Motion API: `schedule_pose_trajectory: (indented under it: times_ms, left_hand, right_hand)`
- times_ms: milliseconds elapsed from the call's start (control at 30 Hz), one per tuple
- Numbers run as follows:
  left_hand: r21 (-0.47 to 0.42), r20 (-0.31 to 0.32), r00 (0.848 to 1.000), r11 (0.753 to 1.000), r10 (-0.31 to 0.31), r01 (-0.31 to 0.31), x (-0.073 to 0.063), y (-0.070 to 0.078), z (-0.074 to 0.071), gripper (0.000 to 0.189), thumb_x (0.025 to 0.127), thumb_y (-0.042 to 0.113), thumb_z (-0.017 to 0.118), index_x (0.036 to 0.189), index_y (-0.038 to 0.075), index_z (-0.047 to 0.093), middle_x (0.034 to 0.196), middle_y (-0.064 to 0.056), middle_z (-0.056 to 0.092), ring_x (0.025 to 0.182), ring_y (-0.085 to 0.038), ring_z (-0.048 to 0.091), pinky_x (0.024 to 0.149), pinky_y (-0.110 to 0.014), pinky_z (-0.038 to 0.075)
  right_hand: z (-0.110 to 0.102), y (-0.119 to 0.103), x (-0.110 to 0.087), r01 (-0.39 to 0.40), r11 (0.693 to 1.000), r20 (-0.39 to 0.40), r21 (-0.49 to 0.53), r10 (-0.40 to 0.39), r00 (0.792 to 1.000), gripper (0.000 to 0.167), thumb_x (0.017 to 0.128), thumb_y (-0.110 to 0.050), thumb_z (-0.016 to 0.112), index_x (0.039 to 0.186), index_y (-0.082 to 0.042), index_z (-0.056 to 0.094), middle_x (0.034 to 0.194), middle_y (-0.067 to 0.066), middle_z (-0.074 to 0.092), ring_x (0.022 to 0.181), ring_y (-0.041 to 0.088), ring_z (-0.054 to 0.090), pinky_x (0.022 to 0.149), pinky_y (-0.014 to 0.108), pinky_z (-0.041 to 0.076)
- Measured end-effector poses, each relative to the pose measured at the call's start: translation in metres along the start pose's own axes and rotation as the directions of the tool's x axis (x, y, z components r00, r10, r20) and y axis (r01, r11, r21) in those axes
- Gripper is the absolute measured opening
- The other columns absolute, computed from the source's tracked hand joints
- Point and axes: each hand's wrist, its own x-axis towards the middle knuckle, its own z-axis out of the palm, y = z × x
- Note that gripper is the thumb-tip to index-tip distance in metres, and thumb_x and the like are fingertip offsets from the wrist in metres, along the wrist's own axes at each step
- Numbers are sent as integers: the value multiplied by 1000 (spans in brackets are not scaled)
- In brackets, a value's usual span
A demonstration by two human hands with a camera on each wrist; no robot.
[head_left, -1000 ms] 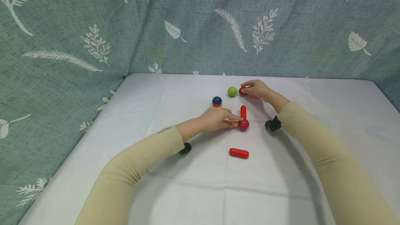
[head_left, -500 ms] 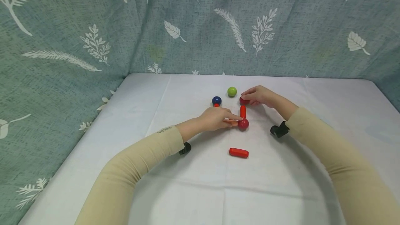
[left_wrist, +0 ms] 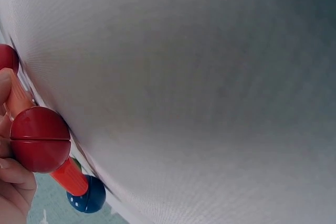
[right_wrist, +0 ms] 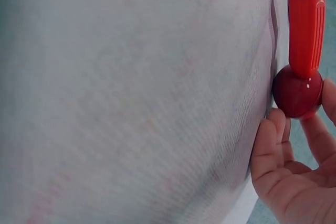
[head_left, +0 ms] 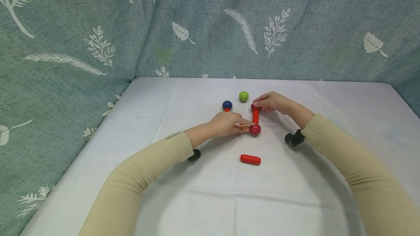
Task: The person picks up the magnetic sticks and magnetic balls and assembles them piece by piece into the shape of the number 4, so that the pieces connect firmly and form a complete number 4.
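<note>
My left hand (head_left: pixel 226 124) grips a chain of toy balls and rods around its orange rod (left_wrist: pixel 20 97), between two red balls. One red ball (left_wrist: pixel 40 140) shows large in the left wrist view, hidden under the hand in the head view; the other red ball (head_left: pixel 255 129) lies at the fingertips. From the hidden ball a red rod (left_wrist: pixel 70 177) runs to a white-dotted blue ball (head_left: pixel 227 105). Another red rod (head_left: pixel 255 117) extends away from the fingertip ball. My right hand (head_left: pixel 273 103) pinches a dark red ball (right_wrist: pixel 297 92) against that rod's far end.
A green ball (head_left: pixel 244 96) sits toward the back, between the blue ball and the right hand. Nearer the front lies a loose red rod (head_left: pixel 251 159). Patterned green-blue cloth (head_left: pixel 210 28) hangs behind the white-covered table (head_left: pixel 275 196). Black wrist cameras jut from both sleeves.
My right hand has brought the dark red ball from beside the green ball toward me, onto the end of the red rod. The left hand has stayed in place on the chain.
</note>
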Motion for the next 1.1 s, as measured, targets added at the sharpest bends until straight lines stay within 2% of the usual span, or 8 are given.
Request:
schedule_pose_trajectory:
  times_ms: [400,667,800,933,1100]
  left_hand:
    - [-10,0,1000,1000,-7,7,1,0,0,41,85,27,65,124,34,57,99,7,65,73,-10,53,59,-20,40]
    - [-18,-7,1000,1000,0,0,2,0,1,40,84,26,66,123,34,58,100,8,65,75,-8,53,60,-19,40]
    - [-34,-6,1000,999,3,-3,2,-1,1,40,85,27,65,123,32,58,100,6,65,76,-9,53,60,-19,41]
    - [-88,-2,1000,996,-30,30,1,-3,0,41,84,28,66,124,28,58,102,4,65,83,-8,54,64,-20,43]
    - [-170,11,993,979,-115,115,-3,-13,-3,37,85,27,66,121,23,61,102,3,64,81,-8,56,64,-19,46]
  right_hand:
    - [6,2,-1,-3,1000,-20,23,4,1000,43,92,-24,54,130,-4,49,122,15,52,93,21,46,78,24,43]
    - [8,-1,-1,-2,1000,-20,19,3,1000,43,92,-24,54,130,-5,50,116,13,53,87,20,46,72,22,42]
    - [8,-1,-2,0,1000,-13,13,0,1000,43,93,-24,53,131,-5,48,117,13,52,88,20,46,73,22,42]
    - [7,0,-6,22,1000,1,-6,-22,1000,46,93,-26,51,134,-5,44,124,16,49,95,23,49,79,25,42]
    - [3,1,-17,44,998,-14,-53,-44,999,46,94,-27,50,133,-4,43,125,18,50,101,26,52,84,32,43]
